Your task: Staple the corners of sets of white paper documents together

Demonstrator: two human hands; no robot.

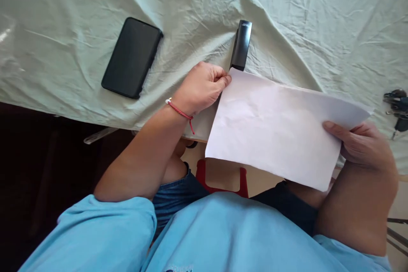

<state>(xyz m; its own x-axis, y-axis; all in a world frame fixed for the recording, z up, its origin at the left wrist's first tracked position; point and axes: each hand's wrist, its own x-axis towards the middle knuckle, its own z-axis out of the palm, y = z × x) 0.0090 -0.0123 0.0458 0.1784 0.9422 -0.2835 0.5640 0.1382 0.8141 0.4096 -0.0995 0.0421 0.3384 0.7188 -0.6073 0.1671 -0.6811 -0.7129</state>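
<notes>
The left grip [200, 87] pinches the paper's [280, 127] corner; the right grip [360, 144] clasps its opposite edge; a stapler [241, 45] lies just beyond the left.

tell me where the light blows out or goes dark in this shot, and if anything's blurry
Head view: the sheet of paper is nearly washed out white; glare streaks the tablecloth at far left; under the table at left falls into near-black shadow; phone and stapler stay sharp.

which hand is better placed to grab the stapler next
Left, probably. The left hand pinches the paper corner right beside the stapler; the right hand holds the far edge, well away from it.
</notes>
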